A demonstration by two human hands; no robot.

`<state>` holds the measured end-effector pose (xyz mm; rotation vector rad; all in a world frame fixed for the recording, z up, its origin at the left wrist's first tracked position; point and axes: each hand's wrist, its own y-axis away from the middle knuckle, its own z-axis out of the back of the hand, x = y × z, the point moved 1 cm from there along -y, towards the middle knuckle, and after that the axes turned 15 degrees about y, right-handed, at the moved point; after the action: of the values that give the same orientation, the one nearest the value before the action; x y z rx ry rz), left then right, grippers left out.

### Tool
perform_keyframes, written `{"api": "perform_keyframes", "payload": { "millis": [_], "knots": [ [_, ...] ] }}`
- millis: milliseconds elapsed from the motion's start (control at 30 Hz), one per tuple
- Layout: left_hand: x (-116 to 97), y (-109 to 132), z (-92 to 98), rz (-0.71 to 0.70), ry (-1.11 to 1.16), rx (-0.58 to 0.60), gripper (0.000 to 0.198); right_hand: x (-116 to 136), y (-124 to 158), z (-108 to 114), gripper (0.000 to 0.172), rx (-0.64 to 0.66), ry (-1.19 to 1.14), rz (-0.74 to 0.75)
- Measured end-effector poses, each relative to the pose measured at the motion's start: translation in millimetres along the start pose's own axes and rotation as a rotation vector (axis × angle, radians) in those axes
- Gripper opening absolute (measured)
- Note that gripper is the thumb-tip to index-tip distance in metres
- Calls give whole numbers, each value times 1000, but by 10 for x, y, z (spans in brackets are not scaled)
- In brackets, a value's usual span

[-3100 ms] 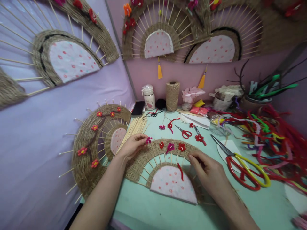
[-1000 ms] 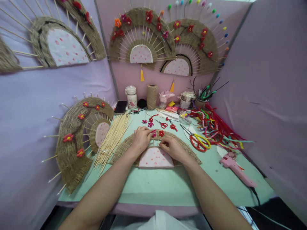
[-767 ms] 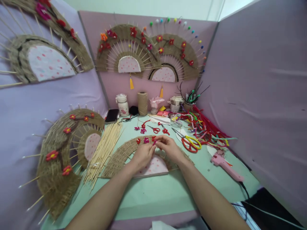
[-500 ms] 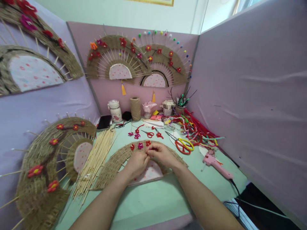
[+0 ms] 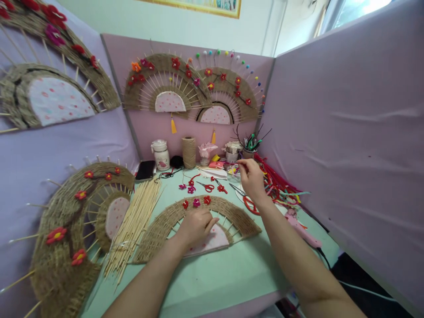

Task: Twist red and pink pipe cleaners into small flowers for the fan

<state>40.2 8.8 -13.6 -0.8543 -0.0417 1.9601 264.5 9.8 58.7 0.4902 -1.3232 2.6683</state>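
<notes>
A half-round fan [image 5: 243, 216] woven of brown twine lies on the table. Two red flowers and a magenta flower [image 5: 196, 202] sit in a row along its upper band. My left hand [image 5: 198, 227] is over the fan's white spotted centre [image 5: 217, 238], fingers curled with thumb against them; anything inside is hidden. Raised above the table's right side, my right hand [image 5: 252, 179] has its thumb and fingertips pinched together, and I cannot make out anything between them. Below it are large scissors [image 5: 251, 206], partly covered by the wrist.
A bundle of thin sticks [image 5: 135, 225] lies left of the fan. Small red scissors [image 5: 208, 187] and loose flowers [image 5: 191, 189] are behind it. To the right are a pink glue gun [image 5: 306, 234] and piled pipe cleaners [image 5: 281, 190]. A twine spool [image 5: 188, 152] stands at the back.
My right hand has left my left hand and moved up and to the right. My left hand stays over the fan's centre. The view has shifted slightly.
</notes>
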Motion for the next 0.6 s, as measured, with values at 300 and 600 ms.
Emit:
{"api": "perform_keyframes", "payload": {
  "millis": [300, 600],
  "knots": [
    [11, 2, 0, -36, -73, 40, 42, -588, -81, -338, 26, 321, 279, -30],
    [27, -3, 8, -103, -29, -47, 32, -1256, -466, 370, 28, 349, 523, -207]
  ]
}}
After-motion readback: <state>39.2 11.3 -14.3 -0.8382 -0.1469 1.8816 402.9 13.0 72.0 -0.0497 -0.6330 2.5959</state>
